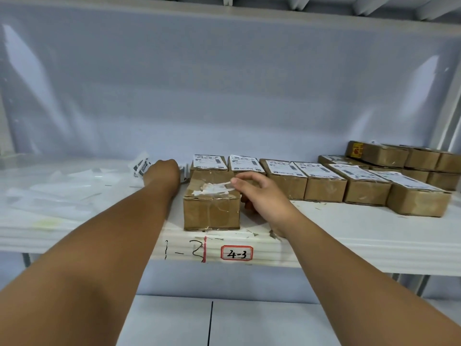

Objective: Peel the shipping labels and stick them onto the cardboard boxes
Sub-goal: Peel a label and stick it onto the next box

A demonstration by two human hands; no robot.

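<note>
Both forearms reach over shelf edge [324, 248] marked "4-3". Right hand [262, 193] half-open, fingers curled, fingertips touching torn tape on top of nearest cardboard box [210, 206] just left of it; gripping nothing. Left hand [163, 172] farther back, left of that box, closed on printed shipping labels [141, 166] sticking out past its knuckles. Labelled boxes [324, 182] in row right of right hand.
</note>
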